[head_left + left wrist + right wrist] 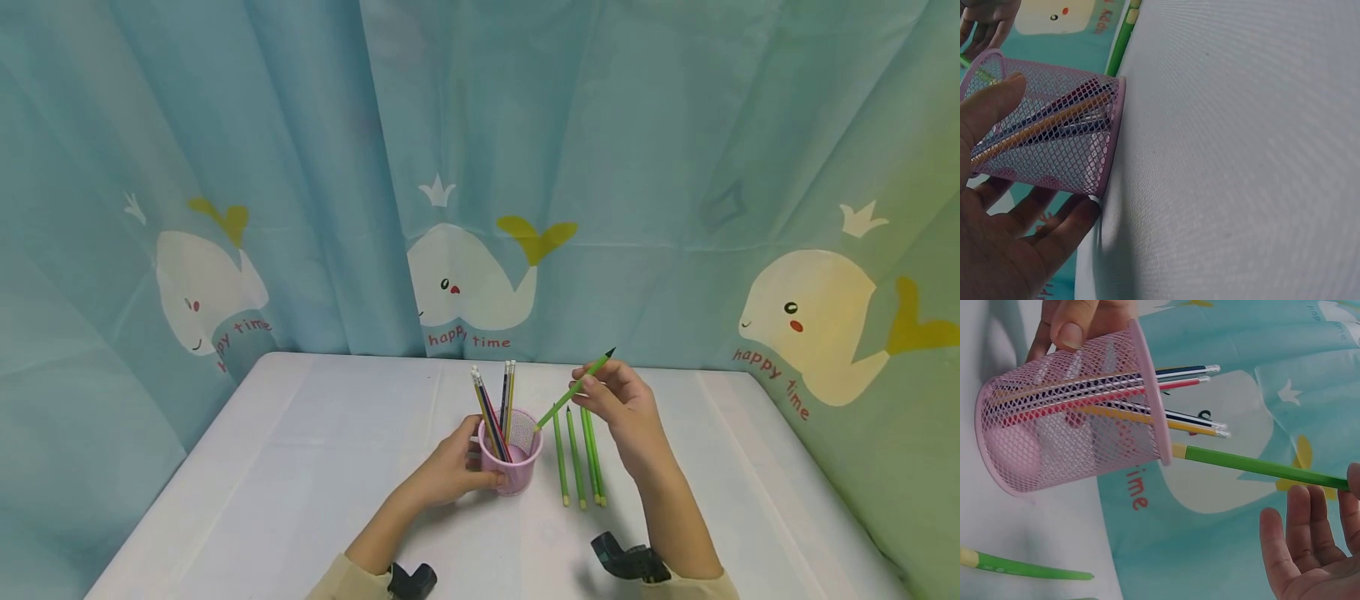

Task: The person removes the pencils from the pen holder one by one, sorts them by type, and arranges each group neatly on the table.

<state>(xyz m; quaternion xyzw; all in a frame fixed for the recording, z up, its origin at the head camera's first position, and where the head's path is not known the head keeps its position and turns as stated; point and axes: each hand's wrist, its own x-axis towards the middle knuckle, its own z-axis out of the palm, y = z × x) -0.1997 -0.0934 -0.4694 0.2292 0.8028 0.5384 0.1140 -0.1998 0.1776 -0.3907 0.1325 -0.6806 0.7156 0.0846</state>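
A pink mesh pencil cup (512, 478) stands on the white table, with my left hand (448, 468) gripping its left side, thumb in front and fingers behind. Several striped pencils (1110, 387) lean inside it, their white ends sticking out above the rim. My right hand (617, 402) pinches a green pencil (576, 388) between thumb and fingers. That pencil slants, its dark point up and its pale yellow end right at the cup's rim. In the left wrist view the left thumb (997, 103) lies against the mesh.
Several more green pencils (576, 458) lie side by side on the table (300, 467), just right of the cup, pale ends toward me. Behind the table's far edge hangs a blue-green curtain (637, 167) printed with whales. Black wrist straps (630, 560) sit at both sleeves.
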